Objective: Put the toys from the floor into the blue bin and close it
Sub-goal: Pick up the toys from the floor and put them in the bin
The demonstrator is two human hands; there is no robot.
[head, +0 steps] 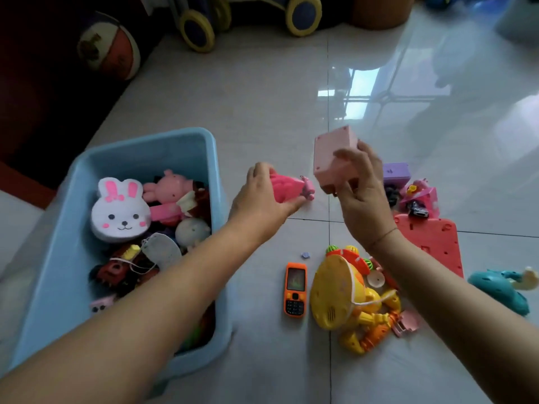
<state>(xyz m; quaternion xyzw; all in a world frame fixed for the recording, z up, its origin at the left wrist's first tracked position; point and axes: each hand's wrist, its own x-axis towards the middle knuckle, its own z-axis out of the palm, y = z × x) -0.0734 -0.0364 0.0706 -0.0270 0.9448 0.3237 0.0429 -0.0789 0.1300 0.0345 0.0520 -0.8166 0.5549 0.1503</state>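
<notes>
- Head view: left hand (264, 196) clasps a bright pink figure toy (287, 186), held above the floor just right of the blue bin (140, 147); not yet over the rim
- Right hand (360, 196) grips a pale pink box toy (335, 158) from below and behind, raised off the floor, close beside the left hand's load
- Step judged: carry phase, both hands loaded, transfer to bin pending
- Bin sits open at left, already well filled; white bunny toy (121, 209) lies on top near its far half. No lid seen in frame
- Floor (262, 97) right of bin holds an orange toy phone (295, 290), yellow toy (341, 298), red panel (431, 243), teal toy (504, 287), purple block (396, 172)
- Next move calls for swinging both hands left over the bin's right rim and letting go over gaps in the pile; many floor toys remain, closing is far off
</notes>
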